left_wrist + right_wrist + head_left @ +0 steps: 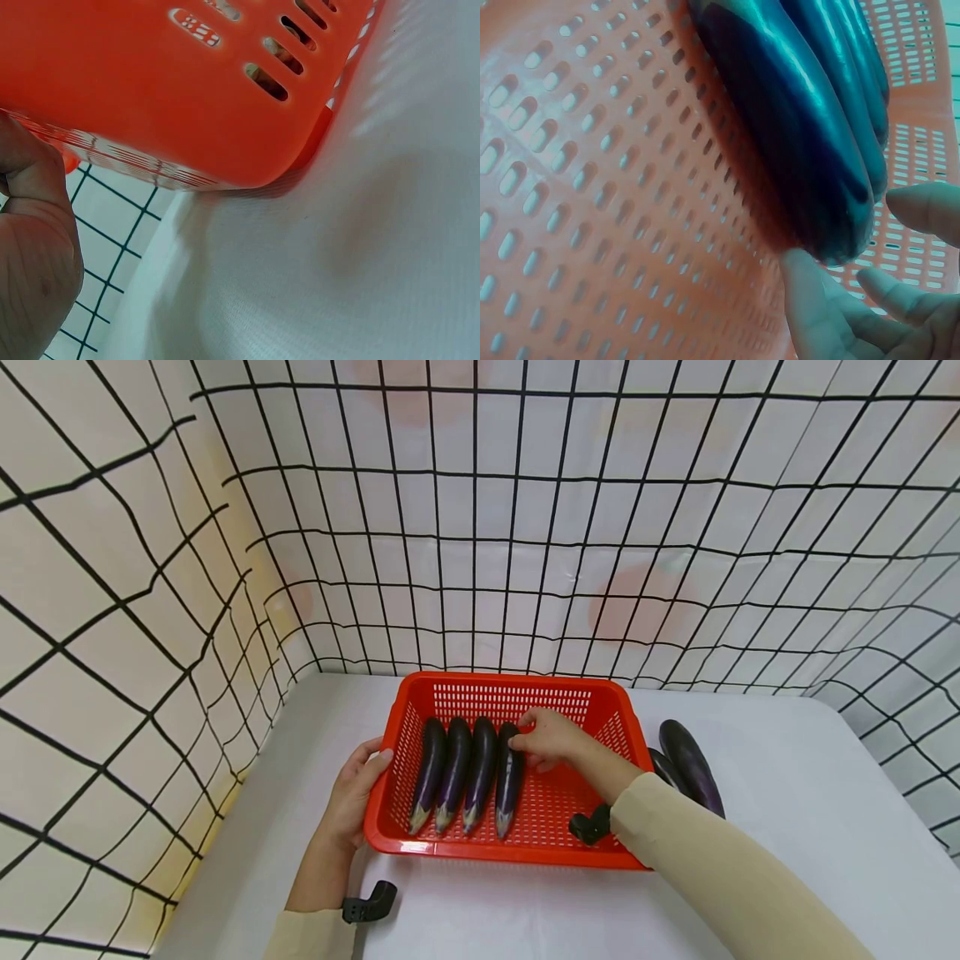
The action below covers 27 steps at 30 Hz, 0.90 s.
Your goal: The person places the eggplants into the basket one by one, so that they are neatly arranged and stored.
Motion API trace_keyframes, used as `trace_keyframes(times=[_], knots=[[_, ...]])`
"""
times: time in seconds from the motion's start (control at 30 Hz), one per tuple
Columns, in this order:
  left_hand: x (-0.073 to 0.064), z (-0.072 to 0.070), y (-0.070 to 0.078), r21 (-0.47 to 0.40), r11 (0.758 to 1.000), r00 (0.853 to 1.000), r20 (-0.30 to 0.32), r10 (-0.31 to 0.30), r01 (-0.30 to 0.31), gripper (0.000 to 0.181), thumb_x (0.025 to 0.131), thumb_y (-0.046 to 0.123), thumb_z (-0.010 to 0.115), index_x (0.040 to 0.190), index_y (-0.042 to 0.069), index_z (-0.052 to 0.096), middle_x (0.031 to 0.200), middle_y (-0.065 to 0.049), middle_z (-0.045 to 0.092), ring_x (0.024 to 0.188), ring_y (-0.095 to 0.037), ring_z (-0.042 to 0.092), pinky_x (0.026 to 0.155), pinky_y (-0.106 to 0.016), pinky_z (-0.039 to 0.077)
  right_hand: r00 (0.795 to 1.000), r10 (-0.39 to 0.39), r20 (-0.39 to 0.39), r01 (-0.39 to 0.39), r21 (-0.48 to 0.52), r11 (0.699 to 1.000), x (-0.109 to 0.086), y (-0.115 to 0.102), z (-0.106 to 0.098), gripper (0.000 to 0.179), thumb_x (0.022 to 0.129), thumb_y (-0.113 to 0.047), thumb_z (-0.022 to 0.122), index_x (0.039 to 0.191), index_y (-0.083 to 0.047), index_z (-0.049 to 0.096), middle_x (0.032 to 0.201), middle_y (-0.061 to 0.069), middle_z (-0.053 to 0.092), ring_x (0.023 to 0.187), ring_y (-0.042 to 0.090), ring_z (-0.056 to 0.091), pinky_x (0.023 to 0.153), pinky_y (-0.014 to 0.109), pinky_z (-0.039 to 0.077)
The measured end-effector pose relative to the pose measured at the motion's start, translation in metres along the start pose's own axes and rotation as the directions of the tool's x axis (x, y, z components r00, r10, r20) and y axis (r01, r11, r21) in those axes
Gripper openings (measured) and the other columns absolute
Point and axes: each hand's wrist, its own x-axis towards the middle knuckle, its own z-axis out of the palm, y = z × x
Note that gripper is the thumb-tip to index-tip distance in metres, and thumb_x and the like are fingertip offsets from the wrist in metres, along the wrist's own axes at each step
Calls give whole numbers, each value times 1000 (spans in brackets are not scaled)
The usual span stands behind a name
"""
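A red plastic basket point(592, 693) sits on the table with several dark purple eggplants lying side by side in its left half. My left hand point(358, 785) grips the basket's left rim, thumb on top. Inside the basket, my right hand point(553, 739) is at the far end of the rightmost eggplant point(509, 785). In the right wrist view its spread thumb and fingers stand around the rounded tip of that eggplant point(795, 127), with a small gap at the thumb. A fingertip point(799, 262) is close under the tip; contact is unclear.
Outside the basket on the right, an eggplant point(690, 764) lies on the white table point(810, 827) beside another eggplant point(666, 770), partly hidden by the basket and sleeve. Black wire mesh point(480, 539) stands behind the table and along both sides.
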Motion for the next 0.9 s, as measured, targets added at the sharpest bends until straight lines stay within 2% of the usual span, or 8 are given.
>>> trace_keyframes(times=[0.2, 0.3, 0.57, 0.7, 0.9], knots=[[0, 0, 0, -1, 1000, 1000, -5, -7, 7, 40, 105, 35, 55, 140, 18, 46, 127, -12, 65, 104, -24, 74, 87, -44, 62, 999, -28, -39, 26, -58, 998, -2, -2, -4, 53, 94, -25, 70, 139, -4, 52, 93, 14, 67, 74, 23, 68, 68, 35, 64], [0, 0, 0, 4, 1000, 1000, -6, -6, 6, 40, 105, 34, 55, 140, 18, 45, 126, -12, 65, 103, -24, 75, 86, -43, 63, 997, -52, -51, 48, -82, 995, -4, -5, -6, 52, 95, -26, 70, 139, -4, 53, 90, 13, 67, 74, 24, 67, 68, 34, 63], [1, 0, 0, 17, 1000, 1000, -7, -6, 6, 40, 105, 34, 55, 140, 17, 45, 125, -11, 65, 103, -23, 75, 86, -43, 63, 996, -72, -58, 70, -39, 997, -14, -13, -21, 55, 96, -30, 69, 142, -5, 51, 115, 20, 69, 91, 33, 71, 79, 41, 65], [0, 1, 0, 13, 1000, 1000, -10, -11, 11, 38, 105, 33, 55, 139, 18, 46, 125, -11, 65, 103, -23, 74, 86, -43, 63, 994, -88, -61, 87, -7, 996, -23, -15, -31, 58, 96, -33, 68, 144, -7, 49, 121, 21, 70, 98, 36, 71, 85, 45, 64], [0, 0, 1, 9, 1000, 1000, -10, -11, 11, 38, 106, 32, 54, 140, 17, 46, 124, -10, 66, 103, -23, 75, 85, -42, 63, 988, -135, -75, 137, 24, 990, -39, -18, -44, 61, 97, -36, 68, 146, -7, 46, 124, 23, 69, 96, 28, 74, 88, 45, 63]])
